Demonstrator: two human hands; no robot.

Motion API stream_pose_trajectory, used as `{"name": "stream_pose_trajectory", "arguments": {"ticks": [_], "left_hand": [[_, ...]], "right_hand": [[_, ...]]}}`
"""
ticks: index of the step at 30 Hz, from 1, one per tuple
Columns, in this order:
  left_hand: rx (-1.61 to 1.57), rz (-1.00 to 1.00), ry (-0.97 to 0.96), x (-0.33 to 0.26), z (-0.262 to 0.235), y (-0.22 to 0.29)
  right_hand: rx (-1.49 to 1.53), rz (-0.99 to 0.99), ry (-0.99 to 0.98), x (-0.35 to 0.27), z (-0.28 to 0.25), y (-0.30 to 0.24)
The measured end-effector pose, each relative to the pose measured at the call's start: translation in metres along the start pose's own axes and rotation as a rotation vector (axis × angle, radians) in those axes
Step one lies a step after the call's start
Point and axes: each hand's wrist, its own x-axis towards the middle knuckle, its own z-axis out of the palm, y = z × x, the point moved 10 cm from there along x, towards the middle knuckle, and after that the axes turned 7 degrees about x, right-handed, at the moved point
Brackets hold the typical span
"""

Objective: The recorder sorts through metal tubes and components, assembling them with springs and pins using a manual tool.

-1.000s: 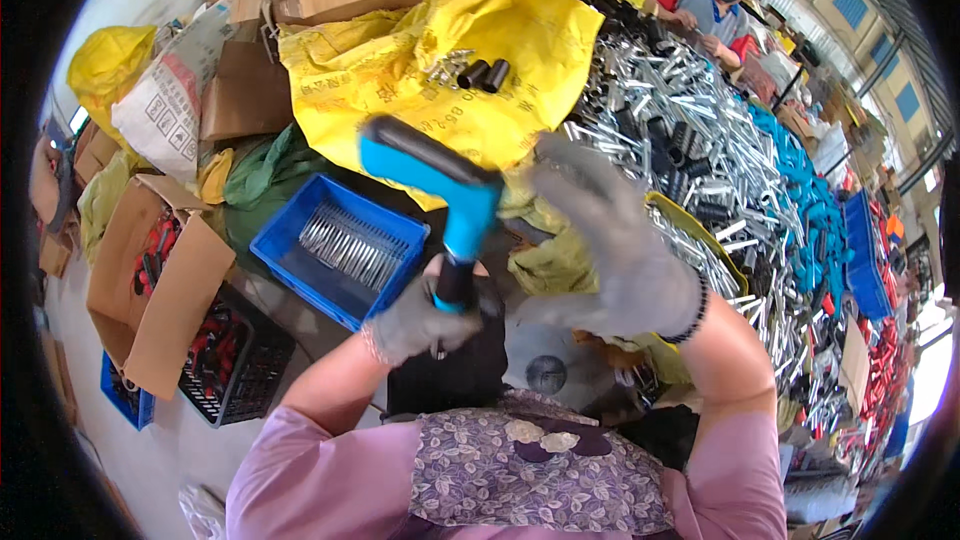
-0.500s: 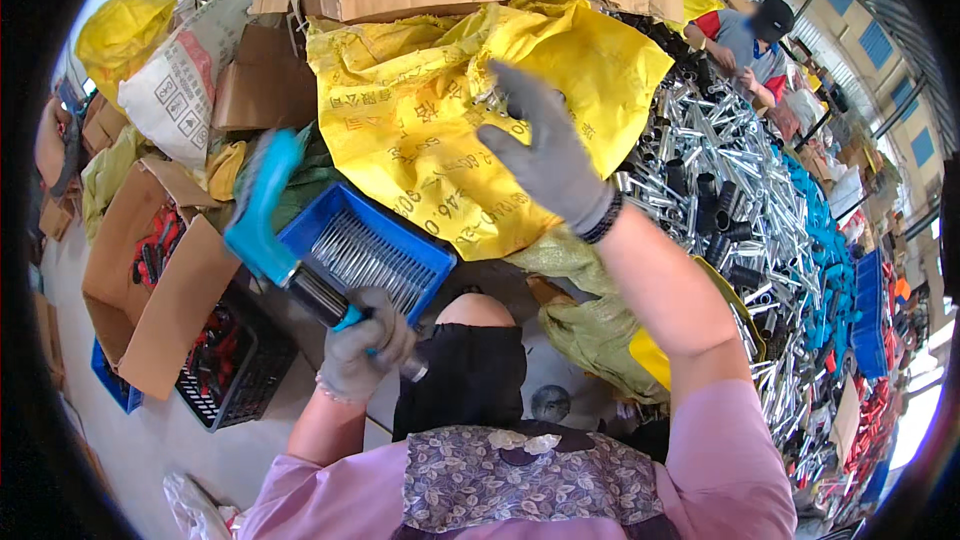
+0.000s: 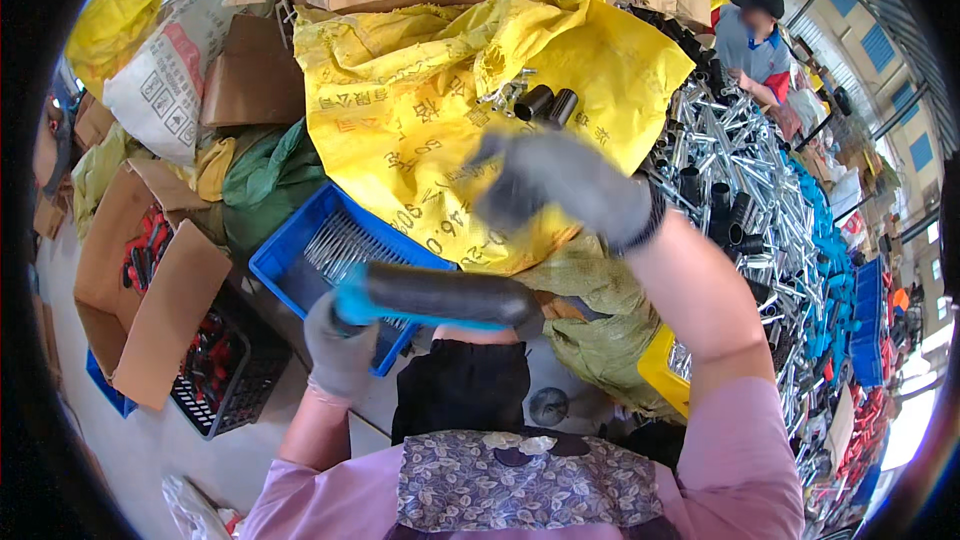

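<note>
A gloved left hand [image 3: 342, 348] grips the blue end of a dark tube [image 3: 440, 296], which lies level, pointing right, above a blue crate [image 3: 300, 265]. The gloved right hand [image 3: 560, 185], blurred and loosely curled, hovers empty over a yellow sack [image 3: 420, 110].

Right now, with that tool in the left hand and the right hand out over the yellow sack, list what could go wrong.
1. The left hand grips the black-and-blue tool only at its blue end, so the long black part may swing into the blue crate.
2. The right hand is blurred above the yellow sack; it may knock the loose black tubes there.
3. The metal parts pile beside the right forearm could snag it.
</note>
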Motion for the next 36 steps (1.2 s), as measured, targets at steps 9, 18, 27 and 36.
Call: {"name": "stream_pose_trajectory", "arguments": {"ticks": [9,18,27,36], "left_hand": [[-1.368,-0.525,-0.389,-0.022,0.067,0.013],[-1.527,-0.659,-0.349,-0.016,0.128,0.038],[-1.349,-0.617,-0.342,-0.032,0.139,0.058],[-1.421,-0.587,-0.432,-0.071,0.134,0.068]], "right_hand": [[-1.508,0.067,0.741,0.143,-0.225,-0.028],[-1.721,0.013,0.631,0.098,-0.209,-0.018],[-1.053,-0.437,0.717,-0.063,-0.117,0.001],[-1.088,-0.212,0.558,-0.048,-0.109,0.058]]}}
